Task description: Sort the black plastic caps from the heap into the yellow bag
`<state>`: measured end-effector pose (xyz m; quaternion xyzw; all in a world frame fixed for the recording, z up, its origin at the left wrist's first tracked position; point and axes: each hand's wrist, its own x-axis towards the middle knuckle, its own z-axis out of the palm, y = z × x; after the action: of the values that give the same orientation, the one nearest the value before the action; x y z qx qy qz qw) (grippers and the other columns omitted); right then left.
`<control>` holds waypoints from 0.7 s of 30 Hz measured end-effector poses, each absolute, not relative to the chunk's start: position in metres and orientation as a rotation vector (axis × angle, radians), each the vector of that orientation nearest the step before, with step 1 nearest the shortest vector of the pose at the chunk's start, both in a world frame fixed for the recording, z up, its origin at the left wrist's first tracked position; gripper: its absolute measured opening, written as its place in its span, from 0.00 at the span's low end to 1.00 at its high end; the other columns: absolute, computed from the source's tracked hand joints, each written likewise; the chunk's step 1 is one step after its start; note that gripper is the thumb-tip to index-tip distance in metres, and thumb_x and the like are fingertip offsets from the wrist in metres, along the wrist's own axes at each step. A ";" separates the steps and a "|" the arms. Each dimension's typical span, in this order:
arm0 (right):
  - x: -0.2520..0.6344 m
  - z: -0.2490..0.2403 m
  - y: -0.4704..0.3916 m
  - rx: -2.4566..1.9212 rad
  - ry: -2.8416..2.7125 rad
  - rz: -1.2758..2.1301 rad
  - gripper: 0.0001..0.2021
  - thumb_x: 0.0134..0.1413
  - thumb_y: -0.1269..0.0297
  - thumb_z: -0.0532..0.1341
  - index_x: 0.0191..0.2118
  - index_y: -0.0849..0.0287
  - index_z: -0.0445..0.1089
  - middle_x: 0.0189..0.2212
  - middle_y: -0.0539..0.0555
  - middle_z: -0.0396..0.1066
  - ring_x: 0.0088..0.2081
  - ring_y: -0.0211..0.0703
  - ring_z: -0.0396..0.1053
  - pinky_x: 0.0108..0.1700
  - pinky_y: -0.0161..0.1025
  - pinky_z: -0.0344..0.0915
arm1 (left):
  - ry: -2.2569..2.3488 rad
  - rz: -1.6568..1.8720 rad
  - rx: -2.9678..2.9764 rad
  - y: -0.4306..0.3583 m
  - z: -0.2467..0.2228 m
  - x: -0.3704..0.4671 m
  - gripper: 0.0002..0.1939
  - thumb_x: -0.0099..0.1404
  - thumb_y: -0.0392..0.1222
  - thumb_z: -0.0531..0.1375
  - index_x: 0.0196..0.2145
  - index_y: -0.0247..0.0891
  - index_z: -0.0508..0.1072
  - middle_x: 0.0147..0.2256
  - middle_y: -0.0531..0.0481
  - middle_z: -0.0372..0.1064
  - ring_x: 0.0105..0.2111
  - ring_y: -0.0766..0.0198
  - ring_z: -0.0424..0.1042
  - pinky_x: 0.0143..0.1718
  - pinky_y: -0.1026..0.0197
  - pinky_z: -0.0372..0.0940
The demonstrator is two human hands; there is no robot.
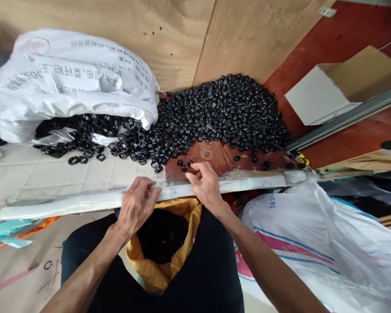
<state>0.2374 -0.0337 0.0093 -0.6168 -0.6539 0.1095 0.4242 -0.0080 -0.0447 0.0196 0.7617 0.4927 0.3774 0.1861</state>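
My left hand [138, 204] is over the pale table edge [94, 202], its fingers curled with the thumb alongside; whatever may be inside them is hidden. To its right, my right hand [207, 184] reaches over the red-brown board [205, 154] with thumb and forefinger apart. The forefinger's tip is at a small black cap [190, 163], and another black cap [184, 168] lies just beyond the thumb. Below both hands, a yellow woven sack [161, 278] stands open between my knees, its inside dark. Black rings [140, 143] lie loose ahead of my left hand.
A big heap of small black caps [228, 111] rests against the wooden wall [182, 43]. At the left lies a white printed sack [74, 69], black rings spilling from its mouth. An open carton [322, 95] sits far right, above a large white bag [296, 234].
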 end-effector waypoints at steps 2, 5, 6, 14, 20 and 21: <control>0.237 0.004 -0.012 -1.604 -1.725 0.223 0.09 0.61 0.61 0.65 0.45 0.58 0.72 0.42 0.58 0.72 0.34 0.46 0.70 0.41 0.43 0.71 | 1.567 1.056 2.083 -0.016 0.021 0.004 0.07 0.69 0.39 0.65 0.43 0.38 0.74 0.39 0.50 0.72 0.27 0.65 0.74 0.35 0.60 0.73; 0.223 -0.011 0.000 -1.627 -1.830 0.156 0.06 0.63 0.64 0.63 0.44 0.58 0.73 0.41 0.59 0.72 0.40 0.52 0.72 0.43 0.44 0.70 | 1.648 0.987 2.108 0.013 0.013 0.013 0.08 0.65 0.37 0.67 0.43 0.38 0.75 0.40 0.48 0.74 0.30 0.62 0.75 0.38 0.58 0.72; 0.219 -0.015 0.000 -1.609 -1.847 0.156 0.05 0.64 0.65 0.62 0.44 0.58 0.73 0.40 0.59 0.72 0.41 0.52 0.72 0.43 0.44 0.70 | 1.646 0.979 2.122 0.018 0.010 0.014 0.07 0.66 0.36 0.66 0.42 0.38 0.76 0.40 0.48 0.74 0.31 0.61 0.76 0.39 0.58 0.72; 0.215 -0.018 -0.006 -1.428 -1.856 0.293 0.08 0.67 0.68 0.60 0.47 0.57 0.75 0.41 0.57 0.75 0.41 0.49 0.74 0.44 0.41 0.70 | 1.636 1.026 1.867 0.015 0.006 0.006 0.05 0.65 0.41 0.65 0.31 0.39 0.78 0.29 0.51 0.75 0.27 0.63 0.74 0.34 0.60 0.68; 0.214 -0.014 -0.008 -1.362 -1.860 0.351 0.02 0.64 0.66 0.64 0.41 0.57 0.73 0.40 0.56 0.72 0.40 0.46 0.72 0.41 0.39 0.68 | 1.455 1.045 1.954 0.001 0.006 -0.002 0.09 0.64 0.36 0.59 0.43 0.39 0.75 0.36 0.51 0.70 0.28 0.66 0.71 0.33 0.62 0.69; 0.213 -0.014 -0.009 -1.361 -1.874 0.353 0.02 0.65 0.66 0.64 0.41 0.57 0.72 0.39 0.55 0.73 0.39 0.46 0.72 0.41 0.39 0.68 | 1.438 1.002 1.988 0.000 0.006 -0.003 0.12 0.63 0.34 0.60 0.45 0.39 0.74 0.36 0.52 0.69 0.28 0.66 0.71 0.33 0.62 0.69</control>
<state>0.2135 -0.0085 -0.0142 -0.5353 -0.7370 0.1387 0.3886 -0.0028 -0.0002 0.0062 0.7276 0.5263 0.3668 0.2430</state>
